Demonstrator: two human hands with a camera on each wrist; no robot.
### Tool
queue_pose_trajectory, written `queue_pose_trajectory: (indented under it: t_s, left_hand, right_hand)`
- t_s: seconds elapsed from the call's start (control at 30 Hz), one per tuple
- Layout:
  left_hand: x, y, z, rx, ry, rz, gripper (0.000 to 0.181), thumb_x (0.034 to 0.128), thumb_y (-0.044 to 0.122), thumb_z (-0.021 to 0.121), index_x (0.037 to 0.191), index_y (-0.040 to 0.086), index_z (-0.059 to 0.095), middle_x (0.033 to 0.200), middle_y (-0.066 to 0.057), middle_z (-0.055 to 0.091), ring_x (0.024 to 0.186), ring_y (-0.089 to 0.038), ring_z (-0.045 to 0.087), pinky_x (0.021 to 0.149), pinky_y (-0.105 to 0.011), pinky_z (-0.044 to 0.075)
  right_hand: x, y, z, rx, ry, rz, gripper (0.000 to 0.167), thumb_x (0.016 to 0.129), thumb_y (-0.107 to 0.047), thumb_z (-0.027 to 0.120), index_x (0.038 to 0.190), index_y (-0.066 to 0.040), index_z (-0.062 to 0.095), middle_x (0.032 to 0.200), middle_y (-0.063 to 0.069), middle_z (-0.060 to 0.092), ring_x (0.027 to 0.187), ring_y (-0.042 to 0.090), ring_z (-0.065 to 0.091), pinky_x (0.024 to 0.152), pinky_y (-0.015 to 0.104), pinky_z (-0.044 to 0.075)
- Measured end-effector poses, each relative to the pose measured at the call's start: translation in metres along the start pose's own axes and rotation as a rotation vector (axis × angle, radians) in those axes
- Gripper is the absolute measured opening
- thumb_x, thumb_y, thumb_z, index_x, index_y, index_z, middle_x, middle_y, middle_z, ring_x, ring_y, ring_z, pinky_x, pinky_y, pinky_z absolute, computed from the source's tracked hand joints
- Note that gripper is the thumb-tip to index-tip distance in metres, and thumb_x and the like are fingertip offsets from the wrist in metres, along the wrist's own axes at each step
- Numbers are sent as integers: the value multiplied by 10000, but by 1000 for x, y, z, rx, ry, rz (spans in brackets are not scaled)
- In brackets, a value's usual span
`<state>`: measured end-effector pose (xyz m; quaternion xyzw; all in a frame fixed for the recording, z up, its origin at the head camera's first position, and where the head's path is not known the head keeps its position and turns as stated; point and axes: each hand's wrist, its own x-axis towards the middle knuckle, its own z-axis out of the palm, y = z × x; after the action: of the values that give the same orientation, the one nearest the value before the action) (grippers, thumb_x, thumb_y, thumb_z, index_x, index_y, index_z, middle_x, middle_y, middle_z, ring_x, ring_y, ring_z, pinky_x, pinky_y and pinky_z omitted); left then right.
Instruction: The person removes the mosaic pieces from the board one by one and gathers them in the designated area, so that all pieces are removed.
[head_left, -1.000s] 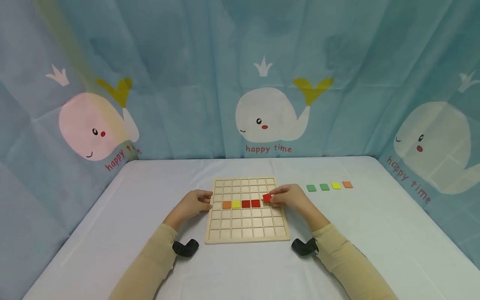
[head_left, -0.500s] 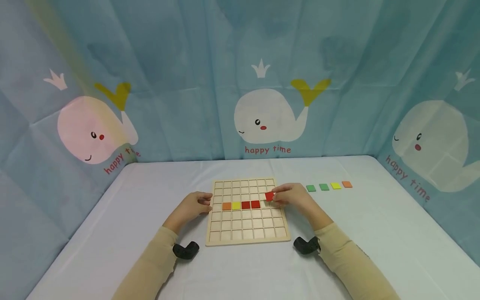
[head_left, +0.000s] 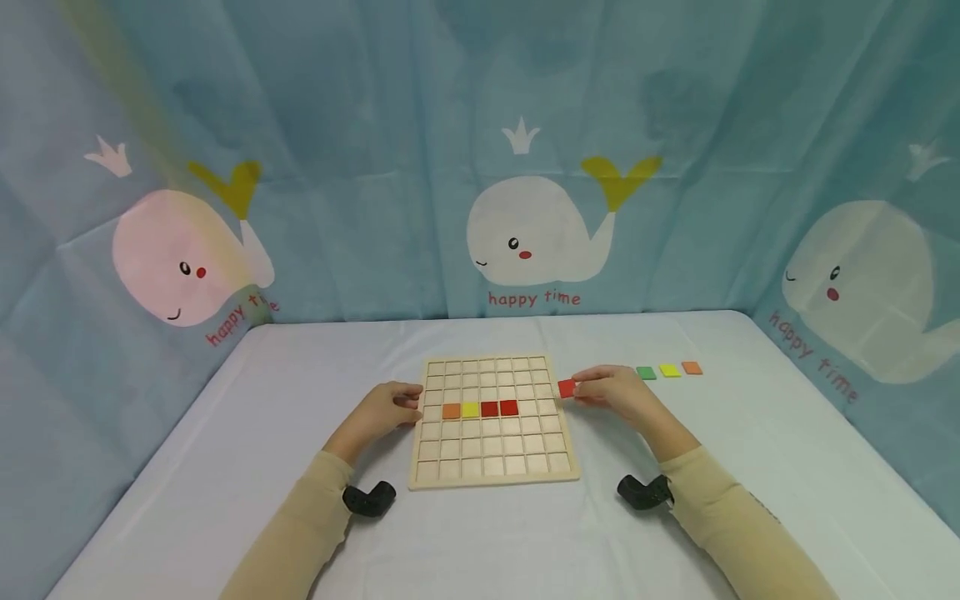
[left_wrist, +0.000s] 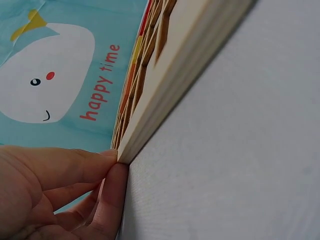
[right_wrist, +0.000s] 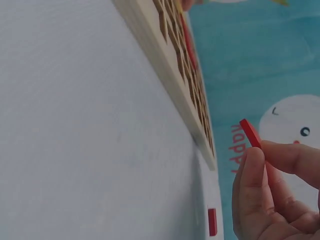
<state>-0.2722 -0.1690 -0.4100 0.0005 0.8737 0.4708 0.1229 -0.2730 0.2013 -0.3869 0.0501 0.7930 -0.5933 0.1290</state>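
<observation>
Head view takes in a blue whale-print curtain (head_left: 360,208) behind a table (head_left: 487,542) spread with white cloth, where a wooden grid board (head_left: 495,481) lies flat. At its left edge, the person's left hand (head_left: 378,412) rests finger and thumb tips against the rim, loosely bent, gripping no tile. The right hand (head_left: 618,393) pinches a held red tile (head_left: 567,388) between thumb and finger, just off the board's right edge; the right wrist view shows it tilted in the air, clear of the frame. Judging by the layout, the filling is partly done: one row carries an orange tile (head_left: 451,411), a yellow tile (head_left: 470,409) and two red tiles (head_left: 489,408) side by side, while most cells are bare. Left off the board, beyond the right hand, are a green piece (head_left: 647,372), a yellow piece (head_left: 670,370) and an orange piece (head_left: 692,367). One more red piece (right_wrist: 212,222) lies on the cloth near the board's far end in the right wrist view.
</observation>
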Motion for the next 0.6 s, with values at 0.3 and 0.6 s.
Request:
queue_pose_trajectory:
  t_s: [0.3, 0.6]
  left_hand:
    - [1, -2, -2, -4, -2, -3, 502, 893, -11, 672, 1377, -47, 546, 1179, -175, 618, 1051, -226, 597, 821, -290, 579]
    - [-2, 0, 1, -15, -11, -2, 505, 895, -20, 665, 1381, -57, 536, 1201, -191, 613, 1061, -238, 603, 833, -292, 580]
  right_hand:
    - [-7, 5, -18, -94, 23, 61, 393, 933, -159, 664, 1270, 37, 623, 1000, 26, 721, 833, 70, 668, 816, 204, 561]
    - [-10, 14, -30, -64, 13, 88, 434, 925, -123, 674, 1298, 80, 586, 940, -9, 718, 778, 46, 671, 764, 177, 561]
